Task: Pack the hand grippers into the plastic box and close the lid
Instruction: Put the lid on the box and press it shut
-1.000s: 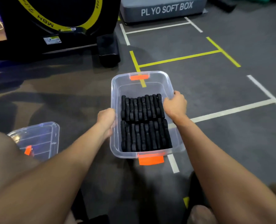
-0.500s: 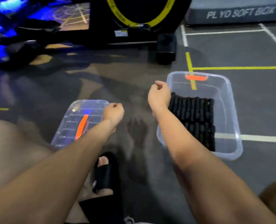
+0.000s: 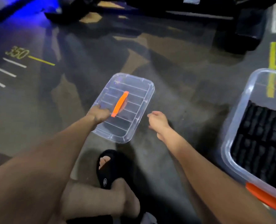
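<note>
A clear plastic lid (image 3: 130, 97) with an orange handle (image 3: 119, 103) lies on the dark floor in the middle of the view. My left hand (image 3: 99, 114) is closed on the lid's near left edge. My right hand (image 3: 158, 121) hovers just right of the lid, fingers loosely curled, holding nothing. The clear plastic box (image 3: 240, 110) stands at the right edge, without its lid, with orange latches (image 3: 263, 197). Rows of black hand grippers (image 3: 263, 136) fill its near part.
A foot in a black slipper (image 3: 105, 170) rests on the floor just below the lid. Black gym equipment (image 3: 240, 29) stands at the top right. Yellow and white floor lines and a "350" mark (image 3: 17, 53) lie at the left.
The view has swung left, so the box slid to the right edge. My left hand has reached the lid and closed on its edge. My right hand left the box and moved toward the lid.
</note>
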